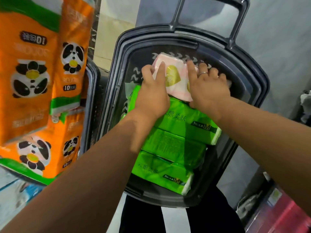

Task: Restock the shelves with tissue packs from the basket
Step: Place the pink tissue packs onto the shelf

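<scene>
A dark basket (260,84) sits low in front of the person, seen from above. Its long handle (242,22) sticks up past the far edge.

A pink tissue pack (175,76) with a gold mark on it is at the far end of the basket. Its near end rests on top of a green pack, so it sits a bit tilted.

Both hands are on this pink pack. The left hand (151,96) holds its left side, with the thumb flat on top and the fingers curled round the edge. The right hand (208,88) holds its right side, with one finger lying on top and the others bent over the far corner. It looks like a firm hold, but the fingertips are hidden behind the pack. There is a thin ring (202,73) on one finger of the right hand.

Three green tissue packs (173,145) fill the basket from the middle to the near edge. They overlap like steps: the top one is next to the pink pack, and the lowest one touches the near edge. White ends show on their right sides.

To the left of the basket stand big orange packs with pandas (30,78) — stacked one above the other, close to the basket's left edge. A blurry blue pack (25,190) is below them. Something red (286,216) is down past the basket's near right corner.
</scene>
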Demonstrator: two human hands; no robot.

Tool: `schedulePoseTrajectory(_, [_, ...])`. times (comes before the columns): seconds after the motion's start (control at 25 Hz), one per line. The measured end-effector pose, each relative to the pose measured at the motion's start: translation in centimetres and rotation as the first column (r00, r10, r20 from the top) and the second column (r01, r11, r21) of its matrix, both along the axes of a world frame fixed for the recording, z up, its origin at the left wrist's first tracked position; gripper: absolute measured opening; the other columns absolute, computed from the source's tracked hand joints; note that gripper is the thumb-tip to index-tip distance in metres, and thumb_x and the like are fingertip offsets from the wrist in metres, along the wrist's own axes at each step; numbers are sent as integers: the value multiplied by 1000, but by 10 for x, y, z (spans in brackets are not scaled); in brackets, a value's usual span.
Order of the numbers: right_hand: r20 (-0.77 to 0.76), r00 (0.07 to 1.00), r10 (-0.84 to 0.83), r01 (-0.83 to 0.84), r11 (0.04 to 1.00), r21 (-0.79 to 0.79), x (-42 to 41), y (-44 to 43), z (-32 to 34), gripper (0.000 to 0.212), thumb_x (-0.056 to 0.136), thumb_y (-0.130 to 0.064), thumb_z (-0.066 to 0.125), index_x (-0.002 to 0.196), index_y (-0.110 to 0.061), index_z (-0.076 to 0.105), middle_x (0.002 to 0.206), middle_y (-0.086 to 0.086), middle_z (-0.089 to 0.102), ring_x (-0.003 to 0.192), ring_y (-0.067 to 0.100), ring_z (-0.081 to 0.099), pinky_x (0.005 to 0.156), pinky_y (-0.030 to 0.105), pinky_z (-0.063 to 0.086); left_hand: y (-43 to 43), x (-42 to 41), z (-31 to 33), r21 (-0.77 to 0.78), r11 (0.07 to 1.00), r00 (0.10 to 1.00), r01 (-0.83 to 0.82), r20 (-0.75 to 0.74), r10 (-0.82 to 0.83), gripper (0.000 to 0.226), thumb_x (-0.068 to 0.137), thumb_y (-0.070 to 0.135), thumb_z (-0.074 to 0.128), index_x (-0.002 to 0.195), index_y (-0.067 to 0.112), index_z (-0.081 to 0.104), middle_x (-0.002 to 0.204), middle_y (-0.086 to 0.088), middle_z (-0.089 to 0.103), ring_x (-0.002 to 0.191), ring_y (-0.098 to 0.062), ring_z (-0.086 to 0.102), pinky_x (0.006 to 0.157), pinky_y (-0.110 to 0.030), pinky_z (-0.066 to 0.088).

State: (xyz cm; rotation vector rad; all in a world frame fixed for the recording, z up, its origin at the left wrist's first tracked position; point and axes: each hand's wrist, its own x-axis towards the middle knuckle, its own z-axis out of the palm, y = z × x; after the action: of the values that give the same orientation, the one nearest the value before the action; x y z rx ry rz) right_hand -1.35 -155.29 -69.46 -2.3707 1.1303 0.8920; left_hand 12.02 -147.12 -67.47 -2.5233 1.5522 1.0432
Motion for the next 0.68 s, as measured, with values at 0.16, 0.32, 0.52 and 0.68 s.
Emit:
schedulePoseTrajectory(0.16, [28,999,-41,42,998,-42,-2,3,-6,119,71,-35,79,153,-21,-7,146,22,26,128,43,34,100,57,33,3,0,-4,-33,999,1000,-15,3,15,78,80,3,57,150,9,23,141,-19,23,108,-37,50,88,-38,43])
schedulePoseTrajectory(0.32, [119,987,-105,108,994,-21,-10,3,-2,114,70,-34,78,153,-28,-1,142,17,33,124,39,38,98,52,34,5,3,-2,-29,999,999,35,24,-35,76,82,7,63,149,12,26,138,-18,25,102,-38,53,87,-44,47])
schedulePoseTrajectory(0.52, [86,986,-145,147,989,-21,-18,8,14,117,69,-40,79,154,-29,-1,143,17,34,126,38,38,101,53,33,7,10,8,-4,990,990,144,-1,-144,77,82,21,72,146,13,30,144,-12,20,116,-34,49,92,-44,44])
schedulePoseTrajectory(0.68, [134,973,-185,193,980,-43,-17,11,38,117,66,-43,81,153,-31,3,139,16,37,125,37,37,100,56,32,7,11,21,-50,987,989,150,19,-149,83,79,23,75,147,14,28,148,-11,18,123,-35,43,97,-44,41])
